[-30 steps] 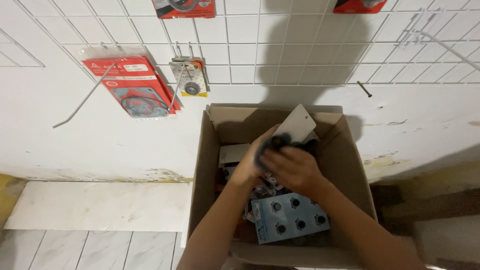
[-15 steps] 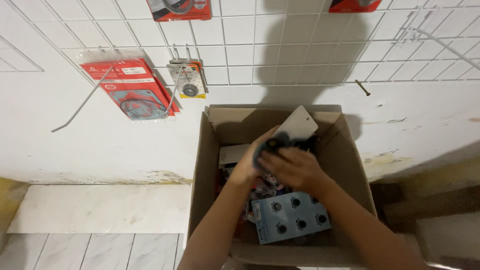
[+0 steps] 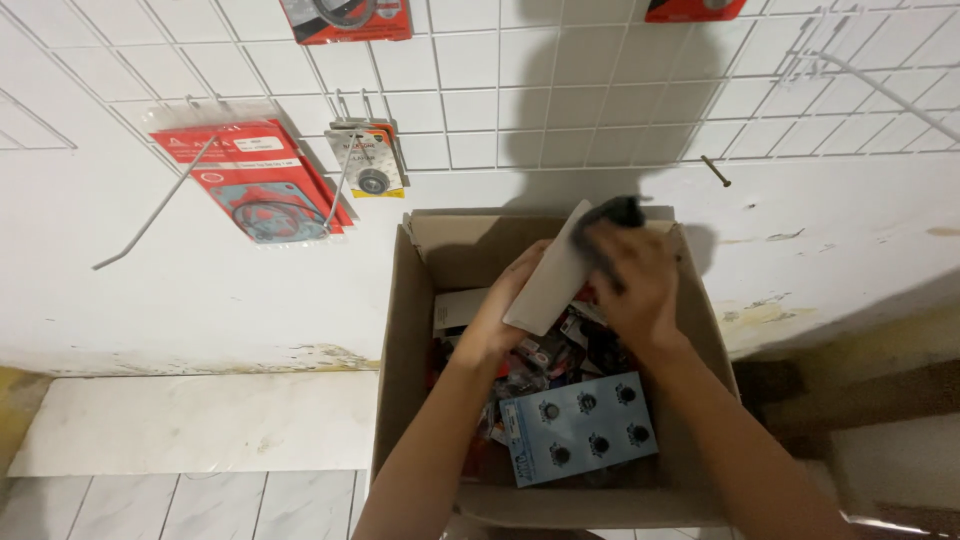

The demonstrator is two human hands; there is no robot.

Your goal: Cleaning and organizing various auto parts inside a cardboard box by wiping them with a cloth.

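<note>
1. Right hand [image 3: 632, 290] grips a white card pack [image 3: 553, 280] with a dark part at its top end; fingers wrapped around the dark end, closed tight on it.
2. Left hand [image 3: 500, 310] backs the same card from 9 o'clock, palm against its lower edge. Whether those fingers pinch or only steady it, cannot tell.
3. Card is tilted, top leaning to 1 o'clock, raised above the box [image 3: 400, 330] contents near the back wall, not resting on them.
4. Below the hands: loose heap of small red and black packs, and at 6 o'clock a blue blister card [image 3: 580, 428] with six round parts, lying flat.
5. Box is open, flaps up, standing against the wall.
6. At 10 o'clock on the wall grid: red gasket pack [image 3: 250, 180] and a small bearing pack [image 3: 368, 160] on hooks. Bare hook [image 3: 150, 215] further at 9 o'clock.
7. Progress, my read: one item is lifted clear of the heap but not out of the box; the rest of the contents look unsorted.
</note>
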